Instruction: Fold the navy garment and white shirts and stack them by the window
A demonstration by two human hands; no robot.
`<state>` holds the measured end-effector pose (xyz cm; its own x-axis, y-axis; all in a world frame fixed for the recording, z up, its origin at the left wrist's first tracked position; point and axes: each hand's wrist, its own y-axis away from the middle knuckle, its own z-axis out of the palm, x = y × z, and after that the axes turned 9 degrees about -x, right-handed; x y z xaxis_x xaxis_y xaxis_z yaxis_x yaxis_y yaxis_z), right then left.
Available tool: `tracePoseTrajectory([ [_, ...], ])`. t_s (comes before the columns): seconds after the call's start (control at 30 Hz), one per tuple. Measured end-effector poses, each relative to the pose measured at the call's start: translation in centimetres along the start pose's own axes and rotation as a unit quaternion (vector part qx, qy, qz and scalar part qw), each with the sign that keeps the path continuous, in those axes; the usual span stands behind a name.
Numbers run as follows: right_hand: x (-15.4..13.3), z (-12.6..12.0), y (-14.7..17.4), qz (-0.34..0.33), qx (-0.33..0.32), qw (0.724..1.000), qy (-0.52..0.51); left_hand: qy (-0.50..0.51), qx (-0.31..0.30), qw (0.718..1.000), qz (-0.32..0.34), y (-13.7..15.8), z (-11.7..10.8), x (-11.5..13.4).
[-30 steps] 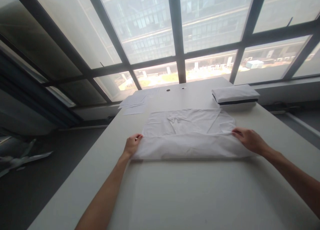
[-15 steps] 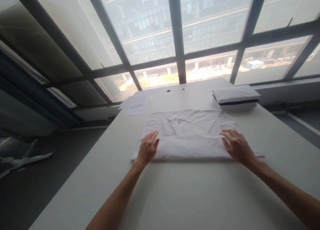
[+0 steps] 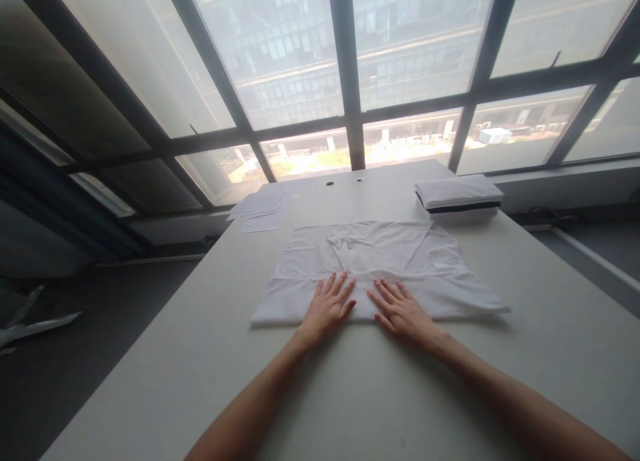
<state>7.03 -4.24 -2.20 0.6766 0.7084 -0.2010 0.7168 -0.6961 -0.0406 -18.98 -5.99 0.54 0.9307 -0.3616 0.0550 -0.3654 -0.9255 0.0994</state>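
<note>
A white garment, partly folded, lies flat on the white table with its near part turned over in a wide band. It looks like a shirt, with creases around the middle of its far half. My left hand rests palm down on the near band, fingers spread. Close beside it, my right hand lies on the same band, its fingers also apart. Both hands press on the cloth near its centre, and neither grips it.
A stack of folded white and dark cloth sits at the table's far right. Several white paper sheets lie at the far left. Two round cable holes are near the back edge. Large windows stand behind the table.
Both hands have moved inward from the sides of the garment to its middle and now lie flat on the band. The view has shifted slightly.
</note>
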Motion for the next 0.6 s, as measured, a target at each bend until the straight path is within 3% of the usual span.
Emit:
tracePoseTrajectory([
  [0.23,-0.4,-0.2,0.0,-0.001,0.004,1.0,-0.023,0.008,0.012,1.0,-0.002,-0.1,0.1,0.1],
  [0.37,0.3,-0.5,0.1,0.065,0.012,0.997,-0.036,0.002,0.015,1.0,-0.004,-0.2,0.4,-0.1],
  [0.47,2.9,-0.9,1.1,0.132,0.02,0.991,-0.029,0.0,0.02,1.0,-0.004,-0.3,0.5,-0.2],
  [0.6,8.3,-1.4,4.5,0.149,0.012,0.988,0.024,0.006,0.021,1.0,-0.001,-0.3,0.5,-0.2],
])
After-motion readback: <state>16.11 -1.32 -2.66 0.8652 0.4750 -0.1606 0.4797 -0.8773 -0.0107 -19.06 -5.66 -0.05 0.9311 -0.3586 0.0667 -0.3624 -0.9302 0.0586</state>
